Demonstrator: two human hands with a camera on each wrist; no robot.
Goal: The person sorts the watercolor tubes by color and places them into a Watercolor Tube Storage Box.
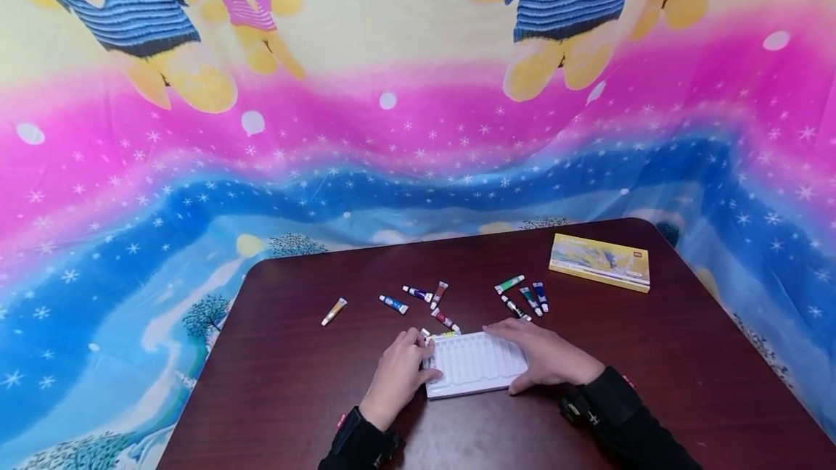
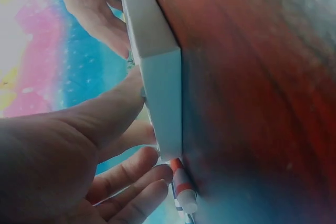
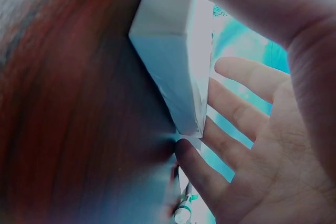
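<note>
A white plastic tray [image 1: 475,361] with narrow ridged slots lies on the table in the head view, between both hands. My left hand [image 1: 400,376] holds its left end, thumb on the rim and the other fingers bent at the far corner. Across the tray's right end spreads my right hand [image 1: 545,354], fingers nearly straight, the thumb by the near corner and the index finger by the far edge. Just beyond the tray lie small paint tubes: crimson [image 1: 446,320], brown [image 1: 439,295], violet [image 1: 417,294] and black [image 1: 516,308]. A yellow tube [image 1: 448,334] is partly hidden behind it.
Farther out are a light blue tube [image 1: 394,304], an ochre tube [image 1: 334,312], a green tube [image 1: 509,283], a dark green tube [image 1: 531,302] and a blue tube [image 1: 541,297]. A flat yellow box [image 1: 599,262] lies at the back right of the dark red table [image 1: 294,383].
</note>
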